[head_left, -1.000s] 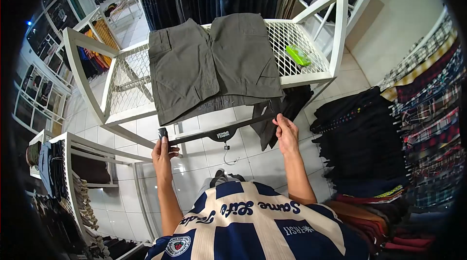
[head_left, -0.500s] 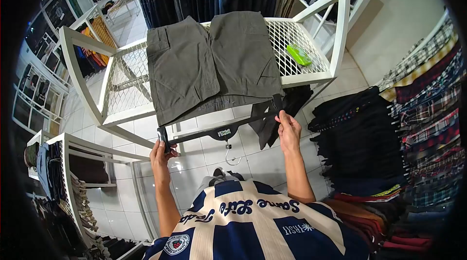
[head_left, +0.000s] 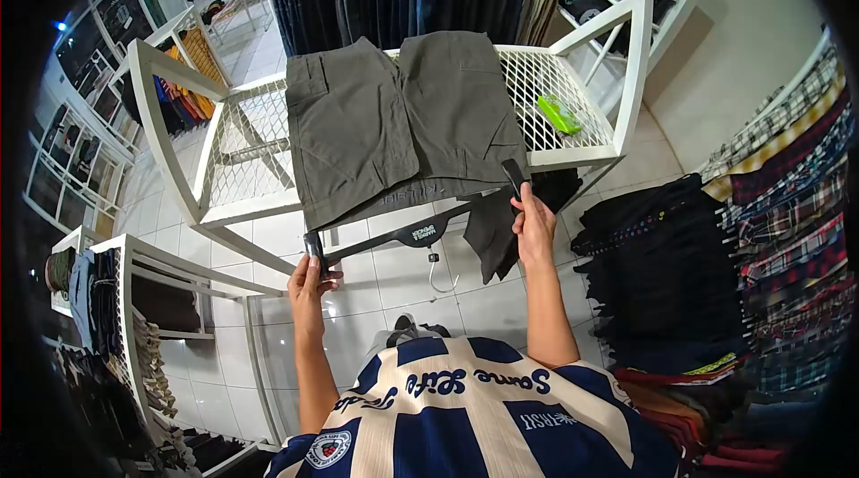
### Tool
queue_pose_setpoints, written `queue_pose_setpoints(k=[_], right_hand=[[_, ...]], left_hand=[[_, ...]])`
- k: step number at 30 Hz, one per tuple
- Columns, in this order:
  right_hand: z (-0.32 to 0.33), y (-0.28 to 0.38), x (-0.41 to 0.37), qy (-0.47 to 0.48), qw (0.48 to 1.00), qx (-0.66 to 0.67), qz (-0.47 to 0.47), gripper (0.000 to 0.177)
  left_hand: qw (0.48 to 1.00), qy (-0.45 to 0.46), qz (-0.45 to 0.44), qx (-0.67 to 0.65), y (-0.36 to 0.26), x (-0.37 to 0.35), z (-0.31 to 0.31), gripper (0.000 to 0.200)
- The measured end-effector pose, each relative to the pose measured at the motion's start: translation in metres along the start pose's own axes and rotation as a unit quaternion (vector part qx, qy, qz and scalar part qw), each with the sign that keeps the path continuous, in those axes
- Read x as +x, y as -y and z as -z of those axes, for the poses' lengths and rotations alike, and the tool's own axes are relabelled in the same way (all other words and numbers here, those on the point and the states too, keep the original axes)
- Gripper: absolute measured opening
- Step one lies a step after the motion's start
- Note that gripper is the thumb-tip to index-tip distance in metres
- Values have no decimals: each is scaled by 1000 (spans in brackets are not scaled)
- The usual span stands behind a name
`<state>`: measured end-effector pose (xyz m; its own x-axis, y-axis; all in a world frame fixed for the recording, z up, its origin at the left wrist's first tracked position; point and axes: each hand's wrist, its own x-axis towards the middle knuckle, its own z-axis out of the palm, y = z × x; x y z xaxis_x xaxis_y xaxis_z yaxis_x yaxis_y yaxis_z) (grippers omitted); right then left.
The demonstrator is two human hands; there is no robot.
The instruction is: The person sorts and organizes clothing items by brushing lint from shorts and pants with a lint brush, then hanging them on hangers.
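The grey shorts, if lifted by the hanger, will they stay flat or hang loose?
Probably floppy: the shorts are soft cloth, and the waist droops over the table edge. Probably light too, being thin and lying flat.

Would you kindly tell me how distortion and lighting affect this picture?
Head view: strong fisheye, so the rails of the mesh table bow and a black vignette rings the frame. Head view: even shop light, soft glare on the floor tiles, hardly any shadow. Head view: the grey shorts, the hanger, the left hand and the right hand are sharp; the edge racks look dim.
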<state>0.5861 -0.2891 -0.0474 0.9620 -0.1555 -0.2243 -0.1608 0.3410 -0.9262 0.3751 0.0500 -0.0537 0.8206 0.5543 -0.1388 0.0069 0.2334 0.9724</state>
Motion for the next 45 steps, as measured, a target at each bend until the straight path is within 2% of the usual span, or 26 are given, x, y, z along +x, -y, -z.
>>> queue_pose_setpoints(k=[2, 4, 6, 8, 10, 12, 14, 17, 18, 20, 21, 23, 25, 26, 28, 29, 33, 38, 42, 45], right_hand=[[-1, 12, -13, 17, 999, -35, -35, 52], [-11, 16, -33, -100, 984, -111, 95, 50], [-9, 4, -52, -40, 948, -175, 264, 31], [-33, 7, -94, 88, 944, -219, 230, 20], [-57, -2, -129, 271, 918, -223, 183, 17], [-83, -31, -145, 387, 878, -257, 116, 22], [-109, -57, -159, 426, 867, -253, 50, 38], [-139, -78, -172, 400, 887, -158, -166, 67], [-144, -80, -175, 401, 888, -153, -168, 67], [-156, -81, -184, 396, 890, -141, -179, 55], [-158, -83, -186, 387, 896, -126, -178, 46], [-156, -92, -185, 376, 904, -112, -168, 43], [-158, -90, -188, 353, 915, -77, -177, 35], [-160, -88, -191, 340, 922, -73, -169, 35], [-158, -92, -208, 276, 942, -46, -184, 34], [-158, -94, -216, 246, 951, -33, -186, 34], [-164, -113, -235, 129, 982, 4, -134, 33], [-178, -121, -245, 40, 994, 21, -104, 33], [-186, -123, -250, 13, 996, 46, -71, 32], [-192, -127, -248, -10, 997, 56, -49, 33]], left_hand=[[1000, -10, 9, 4, -4, -2, -4, 38], [999, -33, 2, -6, -7, -5, -7, 36], [1000, -22, 2, -11, -11, -7, -7, 36], [1000, -18, 2, -9, -12, -9, -7, 36], [999, -45, 14, 1, -22, -12, -15, 36], [999, -33, 27, 2, -18, -8, -13, 36], [997, -61, 37, 18, -16, -6, -14, 37], [997, -47, 32, 48, -12, 1, -6, 41], [998, -28, 30, 39, -13, 3, -3, 41], [998, 8, 23, 54, -16, 8, 4, 36], [997, 21, 34, 66, -18, 10, 8, 35], [995, 38, 33, 84, -34, 8, 3, 33], [990, 94, 30, 98, -29, 21, 12, 35], [984, 121, 34, 127, -30, 33, 18, 35], [992, 84, 79, 47, -29, 51, 17, 37], [991, 95, 73, 63, -31, 58, 15, 39], [978, 187, 74, 60, -22, 84, 9, 31], [966, 215, 113, 87, -36, 86, 10, 23], [970, 212, 94, 80, -37, 88, 11, 17], [960, 235, 123, 92, -43, 94, 15, 19]])
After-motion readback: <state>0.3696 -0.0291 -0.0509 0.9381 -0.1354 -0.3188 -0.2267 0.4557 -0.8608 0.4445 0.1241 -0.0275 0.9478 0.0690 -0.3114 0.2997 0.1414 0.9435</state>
